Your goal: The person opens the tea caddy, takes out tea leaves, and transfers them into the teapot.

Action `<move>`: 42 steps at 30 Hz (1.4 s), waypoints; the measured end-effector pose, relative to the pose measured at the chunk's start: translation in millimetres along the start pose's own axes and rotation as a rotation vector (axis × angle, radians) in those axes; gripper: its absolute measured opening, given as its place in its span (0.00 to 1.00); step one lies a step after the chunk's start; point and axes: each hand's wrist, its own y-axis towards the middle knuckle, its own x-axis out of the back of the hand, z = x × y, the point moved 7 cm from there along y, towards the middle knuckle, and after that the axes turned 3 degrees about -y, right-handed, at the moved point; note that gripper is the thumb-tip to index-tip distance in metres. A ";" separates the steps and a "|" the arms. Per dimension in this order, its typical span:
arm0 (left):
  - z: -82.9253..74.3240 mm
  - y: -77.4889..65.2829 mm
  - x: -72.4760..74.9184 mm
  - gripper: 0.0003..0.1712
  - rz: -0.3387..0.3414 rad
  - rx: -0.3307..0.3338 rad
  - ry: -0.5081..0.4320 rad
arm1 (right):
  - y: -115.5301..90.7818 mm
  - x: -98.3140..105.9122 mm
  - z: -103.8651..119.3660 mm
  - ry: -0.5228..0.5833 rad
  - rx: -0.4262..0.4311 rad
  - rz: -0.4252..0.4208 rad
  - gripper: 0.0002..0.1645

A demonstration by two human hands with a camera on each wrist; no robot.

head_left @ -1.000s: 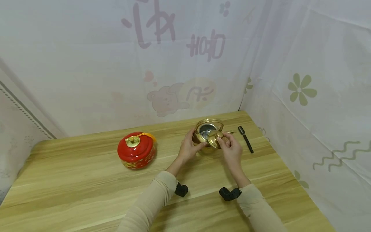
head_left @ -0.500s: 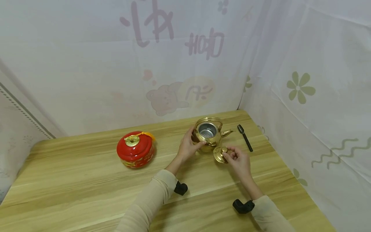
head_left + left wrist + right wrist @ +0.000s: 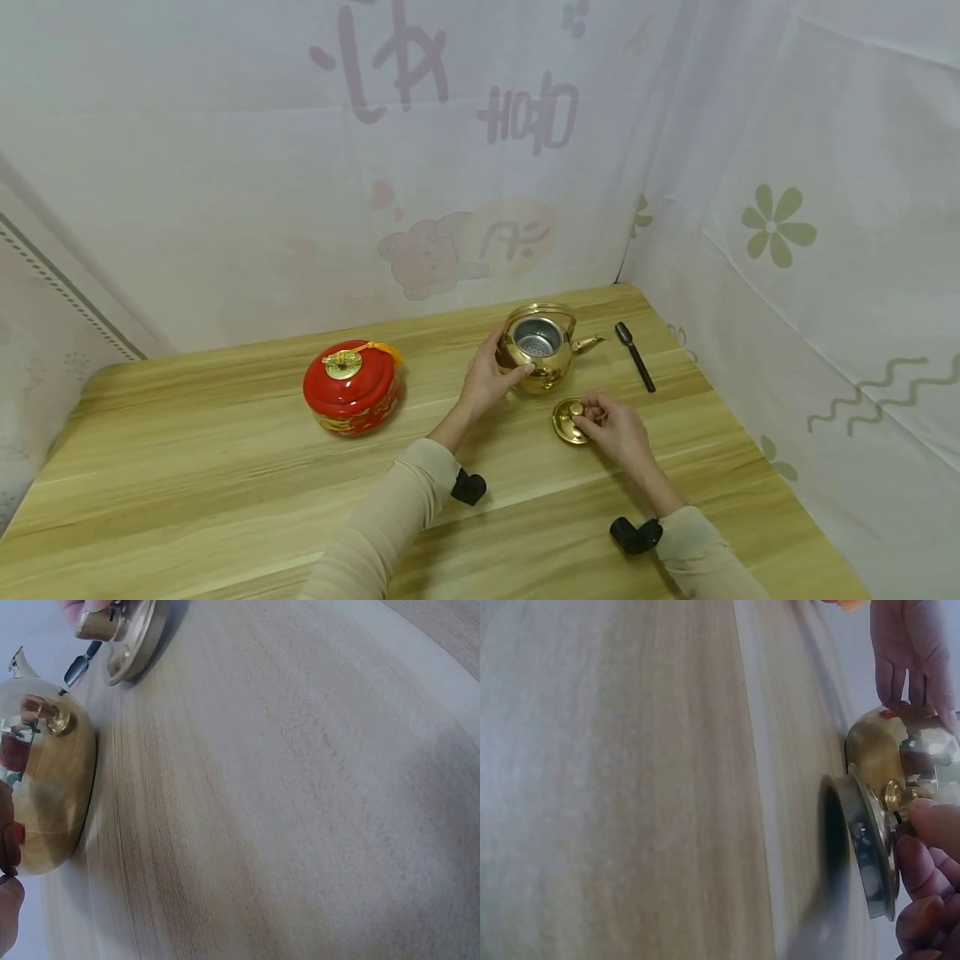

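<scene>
A gold teapot (image 3: 551, 367) with a raised handle and a spout to the right stands uncovered, its perforated metal strainer (image 3: 537, 337) showing inside. My left hand (image 3: 487, 379) holds the pot's left side, thumb on the front and fingers curving behind it. In front of the pot, my right hand (image 3: 617, 429) pinches the knob of the round gold lid (image 3: 566, 423). In the right wrist view the lid (image 3: 870, 844) is tilted, with its shadow close by on the wood; whether its edge touches the table is hard to tell.
A red lidded jar (image 3: 352, 392) with gold decoration and an orange tassel sits left of the pot. A small black scoop (image 3: 636, 358) lies to the right of the spout. Patterned cloth walls (image 3: 300, 208) rise behind the wooden table (image 3: 225, 483) and at its sides.
My right hand has lifted the lid off the pot's opening and brought it forward, right and down toward the table. The left hand has stayed on the teapot.
</scene>
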 end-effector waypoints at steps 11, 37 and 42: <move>0.5 0.6 0.1 0.48 -0.004 -0.005 0.011 | 0.9 -5.0 -4.7 0.029 0.014 0.030 0.14; -0.9 -2.1 0.5 0.47 -0.005 -0.009 -0.013 | -0.2 5.8 4.6 0.090 0.002 0.018 0.18; -1.7 -3.1 0.9 0.47 -0.015 -0.025 -0.004 | -1.3 9.1 20.5 0.145 0.071 -0.026 0.16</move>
